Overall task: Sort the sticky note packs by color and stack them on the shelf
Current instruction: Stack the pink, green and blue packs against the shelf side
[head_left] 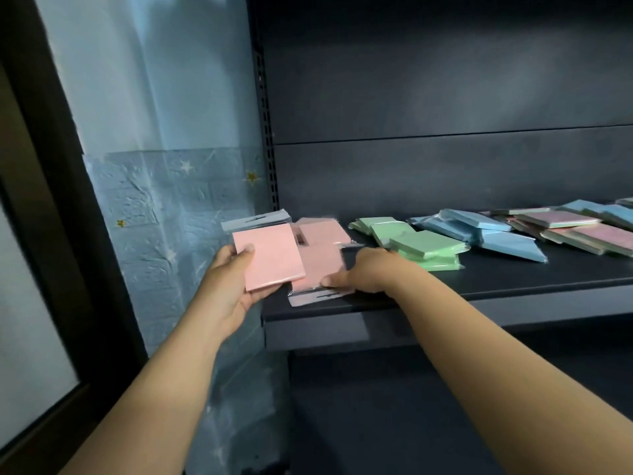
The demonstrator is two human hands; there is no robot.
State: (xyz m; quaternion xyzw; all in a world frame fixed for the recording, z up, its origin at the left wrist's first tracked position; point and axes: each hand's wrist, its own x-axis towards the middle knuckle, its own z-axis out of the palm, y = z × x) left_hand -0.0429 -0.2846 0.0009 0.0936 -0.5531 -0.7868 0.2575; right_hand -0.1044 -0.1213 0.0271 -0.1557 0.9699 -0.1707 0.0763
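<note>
My left hand (236, 279) grips a pink sticky note pack (269, 257) just off the left end of the dark shelf (513, 279), thumb on top. My right hand (366, 270) holds the edge of a second pink pack (322, 265) lying on the shelf, its clear hang tab over the front edge. A third pink pack (325, 231) lies behind it. To the right lie green packs (421, 245), then blue packs (486, 231), then mixed multicolour packs (582, 231) at the far right.
The shelf's dark back panel (445, 97) and its slotted upright (269, 132) stand behind the packs. A blue wall with star-patterned covering (164, 200) is on the left, beside a dark door frame (51, 166). Another dark shelf level (376, 406) lies below.
</note>
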